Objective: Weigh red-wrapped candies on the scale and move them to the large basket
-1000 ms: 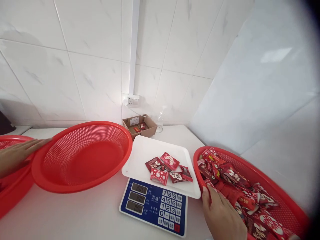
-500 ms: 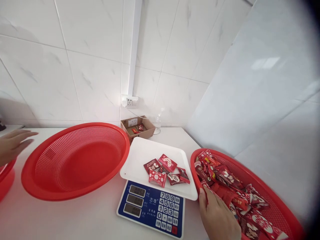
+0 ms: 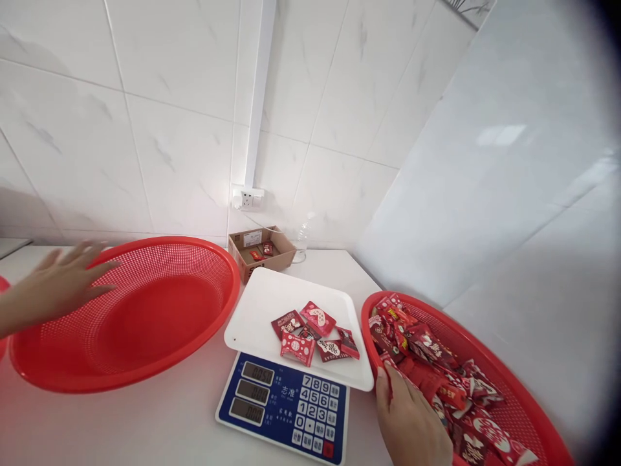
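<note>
My left hand [image 3: 68, 281] hangs over the left side of a wide red mesh basket [image 3: 228, 304], its fingers spread and nothing in them. No packets show inside that basket. My right hand [image 3: 412, 421] is closed on the near-left rim of a second red basket [image 3: 538, 404], thumb outside; its other fingertips are partly hidden. Red and maroon snack packets [image 3: 431, 343] fill this basket. Between the baskets stands a blue and white digital scale [image 3: 286, 404]. On its white tray [image 3: 262, 304] lie several small snack packets [image 3: 297, 348] in a loose pile.
Behind the tray, a small open cardboard box [image 3: 276, 262] holds a few packets. A clear plastic bottle [image 3: 304, 232] and a white cable stand near the wall socket [image 3: 248, 197]. Tiled walls bound the white table at the back and right.
My left hand has moved right, from beside the left basket to over it. The view has shifted slightly. My right hand stays at the right basket's rim, and the packets on the tray lie as before.
</note>
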`<state>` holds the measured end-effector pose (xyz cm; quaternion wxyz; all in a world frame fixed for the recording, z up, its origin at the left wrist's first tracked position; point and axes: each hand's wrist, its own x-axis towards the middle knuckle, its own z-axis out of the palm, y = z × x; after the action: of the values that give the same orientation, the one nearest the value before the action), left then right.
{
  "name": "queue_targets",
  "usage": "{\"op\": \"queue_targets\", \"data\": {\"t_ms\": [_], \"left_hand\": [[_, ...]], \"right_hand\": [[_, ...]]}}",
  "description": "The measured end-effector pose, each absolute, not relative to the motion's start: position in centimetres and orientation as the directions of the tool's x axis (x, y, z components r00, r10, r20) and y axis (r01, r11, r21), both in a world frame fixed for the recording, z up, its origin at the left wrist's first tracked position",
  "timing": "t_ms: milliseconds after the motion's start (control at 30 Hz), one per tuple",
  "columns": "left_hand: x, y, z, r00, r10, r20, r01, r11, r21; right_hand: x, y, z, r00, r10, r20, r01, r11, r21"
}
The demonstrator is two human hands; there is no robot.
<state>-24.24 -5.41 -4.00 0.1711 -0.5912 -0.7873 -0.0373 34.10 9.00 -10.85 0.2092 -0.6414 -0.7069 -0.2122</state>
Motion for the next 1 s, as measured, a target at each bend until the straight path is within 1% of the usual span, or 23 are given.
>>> {"op": "queue_targets", "data": {"t_ms": [67, 100, 133, 200, 300, 333, 367, 400, 467, 633, 867, 1000], "left_hand": [[-18.7, -3.2, -2.6, -0.184, 0.935, 0.302, 0.977, 0.208, -0.049], [-15.5, -2.1, -1.9, -0.151, 0.954, 0.259, 0.988, 0.151, 0.02], [-12.2, -1.1, -1.3, -0.086, 0.982, 0.167, 0.993, 0.071, 0.096], [-6.0, 0.7, -0.5, 0.074, 0.994, 0.085, 0.986, -0.085, 0.14], [1.5, 2.9, -0.3, 0.293, 0.956, 0.023, 0.933, -0.292, 0.209], [3.4, 3.7, -0.5, 0.387, 0.922, -0.017, 0.889, -0.368, 0.272], [4.9, 4.6, -0.8, 0.447, 0.894, -0.028, 0.851, -0.415, 0.323], [6.2, 5.5, -1.2, 0.468, 0.883, -0.025, 0.837, -0.434, 0.334], [8.0, 7.3, -2.1, 0.482, 0.876, -0.028, 0.828, -0.445, 0.34], [9.6, 10.4, -4.1, 0.474, 0.879, -0.048, 0.846, -0.44, 0.3], [9.4, 10.2, -4.9, 0.516, 0.854, 0.061, 0.836, -0.518, 0.181], [9.3, 10.3, -4.5, 0.535, 0.842, 0.071, 0.831, -0.54, 0.133]], "right_hand": [[34.1, 9.0, -10.7, -0.096, 0.817, 0.568, 0.995, 0.093, 0.035], [34.0, 9.0, -10.6, -0.096, 0.818, 0.567, 0.995, 0.094, 0.033], [34.0, 9.0, -10.6, -0.096, 0.82, 0.565, 0.995, 0.095, 0.031], [33.9, 8.9, -10.4, -0.093, 0.824, 0.56, 0.995, 0.095, 0.026], [33.8, 8.7, -10.3, -0.09, 0.83, 0.55, 0.995, 0.095, 0.02], [33.8, 8.7, -10.3, -0.09, 0.833, 0.545, 0.995, 0.096, 0.019], [33.8, 8.7, -10.3, -0.092, 0.837, 0.539, 0.995, 0.098, 0.018], [33.8, 8.7, -10.3, -0.098, 0.841, 0.533, 0.994, 0.103, 0.02], [33.9, 8.7, -10.4, -0.114, 0.843, 0.526, 0.993, 0.116, 0.03], [34.1, 8.8, -10.6, -0.159, 0.826, 0.541, 0.987, 0.14, 0.076], [33.9, 8.7, -10.5, -0.145, 0.828, 0.541, 0.989, 0.125, 0.072], [33.8, 8.6, -10.5, -0.139, 0.831, 0.539, 0.99, 0.129, 0.056]]}}
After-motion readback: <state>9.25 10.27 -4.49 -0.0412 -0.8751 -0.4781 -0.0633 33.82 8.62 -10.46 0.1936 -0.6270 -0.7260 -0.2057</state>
